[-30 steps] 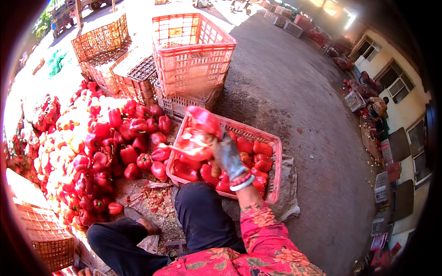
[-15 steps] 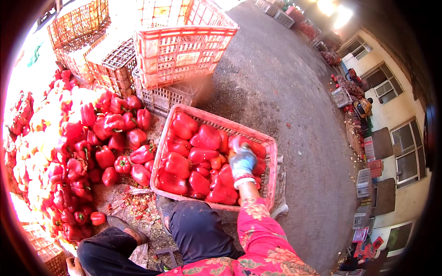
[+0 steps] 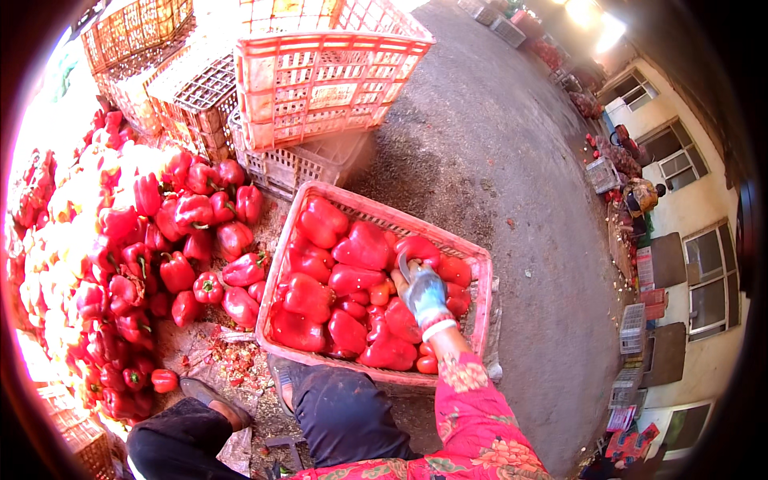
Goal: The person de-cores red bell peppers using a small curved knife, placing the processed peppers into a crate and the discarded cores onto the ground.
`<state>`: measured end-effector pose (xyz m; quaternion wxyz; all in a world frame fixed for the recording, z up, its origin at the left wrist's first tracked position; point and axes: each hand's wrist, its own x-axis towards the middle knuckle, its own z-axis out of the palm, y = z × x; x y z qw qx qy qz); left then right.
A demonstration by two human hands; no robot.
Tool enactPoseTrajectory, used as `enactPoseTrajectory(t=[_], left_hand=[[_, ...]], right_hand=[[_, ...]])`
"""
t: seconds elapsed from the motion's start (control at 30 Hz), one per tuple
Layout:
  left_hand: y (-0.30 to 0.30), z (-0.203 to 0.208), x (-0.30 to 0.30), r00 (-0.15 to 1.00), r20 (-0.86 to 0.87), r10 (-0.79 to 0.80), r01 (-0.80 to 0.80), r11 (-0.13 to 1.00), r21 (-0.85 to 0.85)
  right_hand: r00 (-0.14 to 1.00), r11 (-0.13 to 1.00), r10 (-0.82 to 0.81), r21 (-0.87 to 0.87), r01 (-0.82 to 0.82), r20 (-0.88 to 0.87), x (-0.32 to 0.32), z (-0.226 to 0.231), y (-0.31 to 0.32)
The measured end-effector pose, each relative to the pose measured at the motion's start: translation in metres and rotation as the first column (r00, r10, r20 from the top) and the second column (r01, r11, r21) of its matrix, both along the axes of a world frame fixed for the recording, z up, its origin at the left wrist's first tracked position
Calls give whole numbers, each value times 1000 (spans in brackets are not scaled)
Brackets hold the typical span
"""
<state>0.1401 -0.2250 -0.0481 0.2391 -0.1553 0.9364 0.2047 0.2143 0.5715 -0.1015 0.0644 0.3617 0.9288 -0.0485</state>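
My right hand (image 3: 426, 296), in a pale blue and white glove, is inside the red plastic crate (image 3: 276, 276) in front of me. Its fingers are closed on a small curved blade (image 3: 403, 266), which projects beyond the fingertips. Just past the blade lies a red bell pepper (image 3: 418, 250), and whether the two touch I cannot tell. More glossy red bell peppers (image 3: 306, 296) fill the crate around the hand. My left hand is out of the picture.
A large heap of red peppers (image 3: 120, 264) spreads on the left. Behind it stand stacked crates (image 3: 328, 88). Trimmings (image 3: 240, 360) litter the ground by my shoes. Paved ground (image 3: 552, 264) stretches right, towards a person (image 3: 642, 196) beside a building.
The right hand has shifted slightly right and nearer me within the crate, and the curved blade now shows clearly. My left hand has left the lower-left edge of the view.
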Motion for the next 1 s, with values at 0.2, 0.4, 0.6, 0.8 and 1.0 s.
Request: enactPoseTrajectory(t=[0.2, 0.4, 0.6, 0.8, 1.0], left_hand=[[8, -13, 35, 999, -28, 34, -33, 998, 48], [35, -32, 45, 999, 22, -49, 46, 994, 96], [38, -46, 53, 995, 62, -81, 75, 992, 98], [-35, -47, 125, 986, 82, 148, -141, 986, -88], [-45, -125, 49, 988, 99, -117, 132, 979, -156]], right_hand=[[999, 960, -17, -277, 30, 50, -51, 3, 16], [892, 739, -363, -667, 99, -269, 58, 48, 24], [953, 989, 105, -71, -130, -286, 60, -30, 34], [895, 925, 374, 37, -377, -244, -32, -12, 19], [963, 954, 263, 131, -269, 60, 3, -85, 81]])
